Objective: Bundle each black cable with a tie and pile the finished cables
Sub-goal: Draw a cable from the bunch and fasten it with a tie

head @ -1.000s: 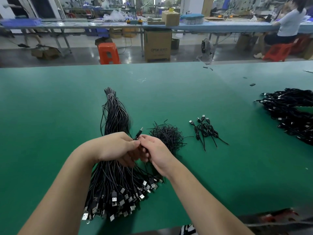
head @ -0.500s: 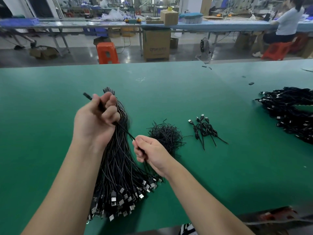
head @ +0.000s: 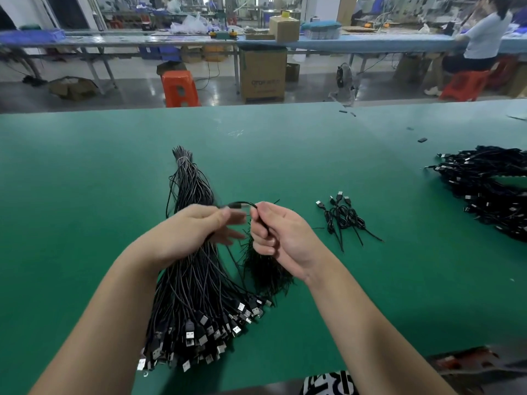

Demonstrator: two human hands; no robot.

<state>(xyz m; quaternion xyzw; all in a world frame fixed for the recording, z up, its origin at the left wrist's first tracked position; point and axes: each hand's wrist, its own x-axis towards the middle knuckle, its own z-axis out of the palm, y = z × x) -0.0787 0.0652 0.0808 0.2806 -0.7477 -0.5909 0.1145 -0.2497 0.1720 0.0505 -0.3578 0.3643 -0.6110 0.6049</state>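
Note:
A thick bundle of unbundled black USB cables (head: 194,295) lies on the green table (head: 85,195), plugs fanned toward me. My right hand (head: 281,238) grips one black cable (head: 242,204) in a fist, and the cable arcs left to my left hand (head: 196,228). The left hand's fingers are blurred and pinch the cable's plug end. Both hands hover above a heap of thin black ties (head: 265,269), which the right hand partly hides. A small pile of finished tied cables (head: 343,216) lies to the right of my hands.
A large heap of black cables (head: 490,189) sits at the table's right edge. Small black bits (head: 422,140) lie toward the far right. Beyond the table are an orange stool (head: 179,88), a cardboard box (head: 262,72), long benches and a seated person (head: 479,44).
My left hand came down and right from its raised position over the bundle and now meets the right hand. The single cable, stretched straight before, now bends into a loop between the hands.

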